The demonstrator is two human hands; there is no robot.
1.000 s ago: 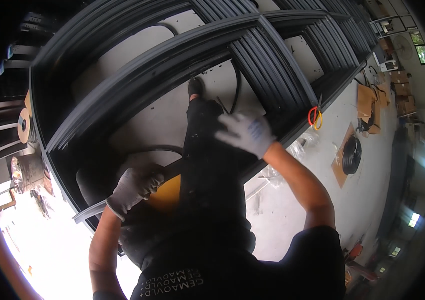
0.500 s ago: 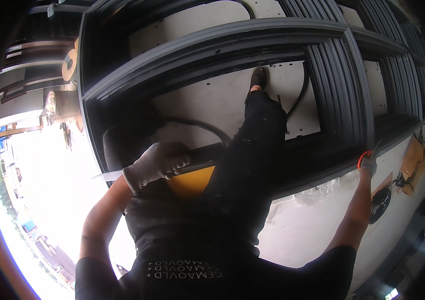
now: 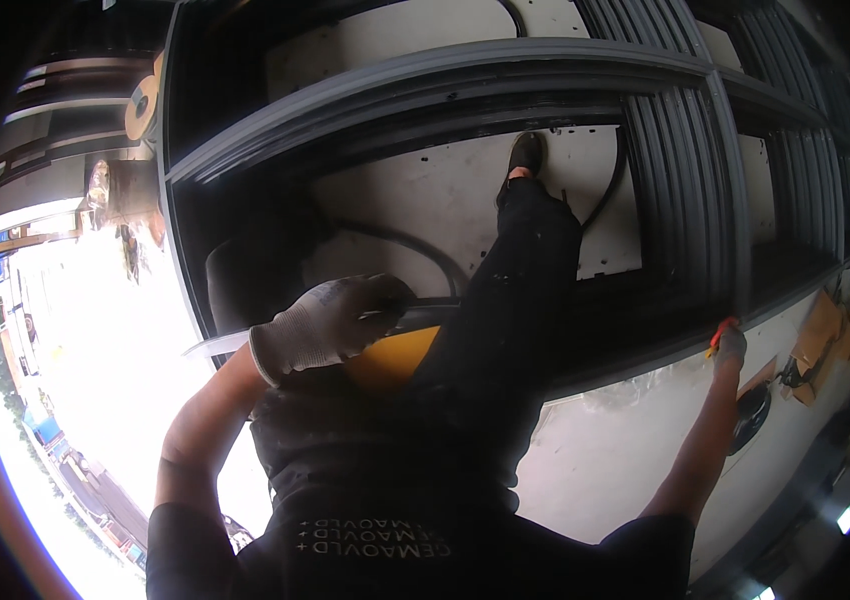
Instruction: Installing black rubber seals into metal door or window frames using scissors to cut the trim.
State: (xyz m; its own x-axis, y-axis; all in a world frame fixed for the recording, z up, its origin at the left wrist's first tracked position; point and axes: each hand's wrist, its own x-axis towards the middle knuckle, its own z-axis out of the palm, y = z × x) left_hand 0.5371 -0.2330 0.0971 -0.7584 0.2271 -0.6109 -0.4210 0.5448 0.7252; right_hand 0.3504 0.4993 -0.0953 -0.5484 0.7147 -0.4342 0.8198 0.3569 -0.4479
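My left hand (image 3: pixel 330 325), in a grey glove, is closed at the near rail of a dark grey metal frame (image 3: pixel 365 85). Its fingers curl downward beside a thin black strip (image 3: pixel 427 303), and what lies inside them is hidden. Just below that hand shows a yellow surface (image 3: pixel 392 362), partly covered by my clothes. Out to the right, my right hand (image 3: pixel 732 347), also gloved, is wrapped round red-handled scissors (image 3: pixel 723 332) next to the frame's near edge. Their blades cannot be made out now.
My foot (image 3: pixel 526 155) stands on the pale floor inside a frame opening, near a curved black hose-like strip (image 3: pixel 400 240). More ribbed frames (image 3: pixel 675 190) continue right. Cardboard (image 3: pixel 818 328) and a black coil (image 3: pixel 757 410) lie on the right floor. A tape-like roll (image 3: pixel 142 108) is at left.
My left hand has shifted slightly right and up. The right hand has dropped a little toward me and turned the scissors, so the loop and blade tip no longer show plainly.
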